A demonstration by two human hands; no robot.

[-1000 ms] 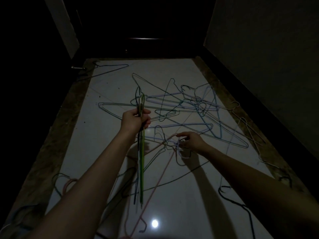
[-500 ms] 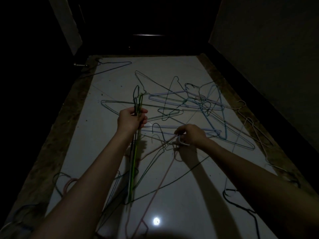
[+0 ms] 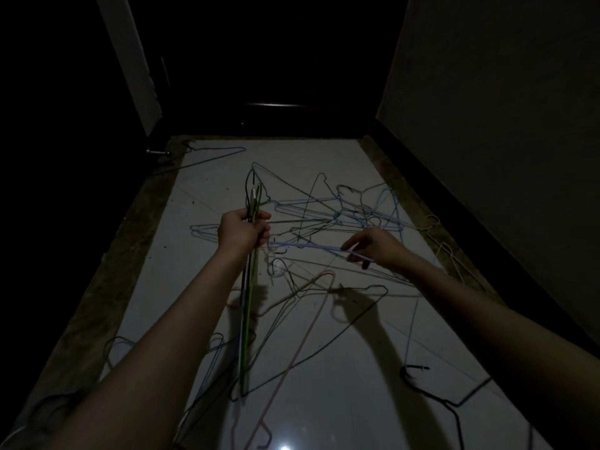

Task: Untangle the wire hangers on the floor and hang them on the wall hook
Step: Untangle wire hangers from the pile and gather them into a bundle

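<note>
A bundle of freed hangers (image 3: 249, 287) was gripped upright in the left hand (image 3: 242, 230) at centre frame, while a lavender hanger (image 3: 305, 244) was pinched by the right hand (image 3: 376, 246), lifted from the tangle (image 3: 341, 216) spread over the floor (image 3: 324, 401). The wire was judged light, thin, springy and prone to snagging; a hold near the hook neck would likely steer best. The wall hook was not seen. Crossings in the tangle were hard to trace in the dim light, and the frame's upper part was lost to darkness.
</note>
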